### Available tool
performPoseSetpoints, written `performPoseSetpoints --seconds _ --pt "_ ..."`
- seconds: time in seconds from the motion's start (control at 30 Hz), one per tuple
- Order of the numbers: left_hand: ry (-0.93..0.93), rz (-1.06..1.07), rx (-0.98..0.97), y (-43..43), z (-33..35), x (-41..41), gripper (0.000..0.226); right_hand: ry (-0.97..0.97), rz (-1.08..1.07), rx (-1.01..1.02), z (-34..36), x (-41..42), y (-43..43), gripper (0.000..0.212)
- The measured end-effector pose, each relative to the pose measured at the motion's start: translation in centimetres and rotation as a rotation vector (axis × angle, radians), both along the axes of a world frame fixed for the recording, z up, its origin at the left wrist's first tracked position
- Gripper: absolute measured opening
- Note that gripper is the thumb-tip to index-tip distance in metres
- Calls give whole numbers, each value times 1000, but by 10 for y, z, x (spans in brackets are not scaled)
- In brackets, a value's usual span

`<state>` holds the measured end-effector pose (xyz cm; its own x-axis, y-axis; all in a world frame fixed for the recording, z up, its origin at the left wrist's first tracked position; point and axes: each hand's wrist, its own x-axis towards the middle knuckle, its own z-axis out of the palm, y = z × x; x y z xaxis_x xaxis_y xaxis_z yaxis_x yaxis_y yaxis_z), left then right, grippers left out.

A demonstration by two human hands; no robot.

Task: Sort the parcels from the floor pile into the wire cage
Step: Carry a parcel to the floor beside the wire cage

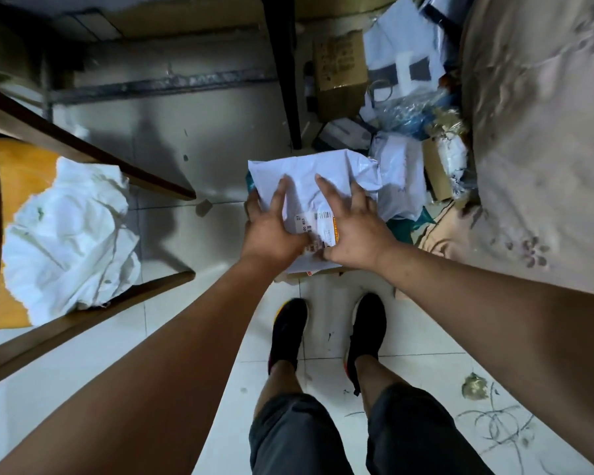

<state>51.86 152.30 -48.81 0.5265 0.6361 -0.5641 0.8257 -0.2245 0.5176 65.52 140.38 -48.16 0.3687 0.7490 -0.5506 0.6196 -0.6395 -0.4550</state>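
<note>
We have the white parcel (326,166) between both hands, out in front of us and above the tiled floor (192,354). It is a soft plastic mailing bag, badly crumpled, its skin creased and puckered all over. A printed shipping label (318,222) lies on the end nearest us, with barcodes and an orange strip along one side; the print is too small to read. A strip of brown card shows under the near edge, and we cannot tell whether it belongs to the bag or whether the bag rests on it.

Our left hand (271,231) grips the bag's left edge: the outer fingers curl round the side while one finger lies straight along the top. Our right hand (355,234) is spread wide on the upper face, its fingers splayed and pressing down, the thumb lying across the label.

Just beyond the right hand's fingertips a second white bag (400,176) lies in the floor pile, touching or nearly touching ours. Farther out from that hand are crinkled blue-tinted plastic wrap (408,114) and a brown cardboard box (340,73). To the right of the right hand is a large beige flowered cloth (528,132).

Well to the left of the left hand stands a wooden chair (83,149) with white cloth (69,234) heaped on its seat. Beyond the left hand a dark table leg (283,70) stands on the floor. Below both wrists are our black shoes (288,334).
</note>
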Motion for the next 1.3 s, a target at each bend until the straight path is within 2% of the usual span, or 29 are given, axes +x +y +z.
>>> performPoseSetpoints --seconds 0.23,0.43,0.57,0.7,0.83,1.1,1.3 --pt "-27 -94 19 -16 49 -5 102 -80 -207 34 37 -21 -20 121" --pt "-68 -266 55 -11 106 -8 100 -1 -375 146 88 -33 -40 128" --pt "-45 -434 26 -10 163 1 108 -39 -471 140 143 -44 -59 134" --pt "5 -667 86 -14 214 18 123 -69 -616 158 195 -54 -76 133" --pt "30 -864 102 -29 252 35 126 -62 -737 195 232 -63 -111 134" --pt "37 -1327 223 -136 282 52 127 -122 -1023 194 253 -111 -222 131" --pt "93 -1511 87 -247 274 55 130 -116 -1247 144 239 -156 -322 131"
